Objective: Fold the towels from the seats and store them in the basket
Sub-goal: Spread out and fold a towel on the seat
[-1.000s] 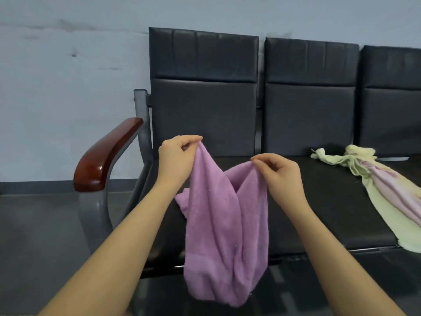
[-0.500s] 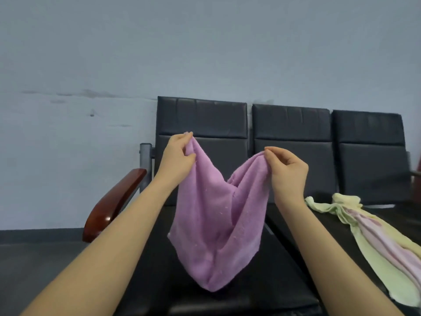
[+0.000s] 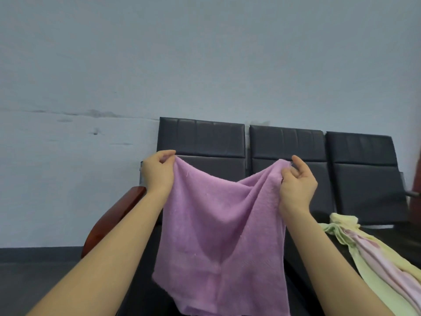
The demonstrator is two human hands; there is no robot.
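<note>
Your left hand [image 3: 157,173] and right hand [image 3: 296,185] each pinch a top corner of the purple terry towel [image 3: 218,231], hanging spread before the black padded seats [image 3: 289,144].

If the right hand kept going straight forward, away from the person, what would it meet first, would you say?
Probably the backrest of the middle seat, right behind the right hand pinching the purple towel; depth is hard to judge.

Three dark padded seats [image 3: 287,142] line a scuffed pale wall [image 3: 205,53]; dark floor [image 3: 34,277].
</note>
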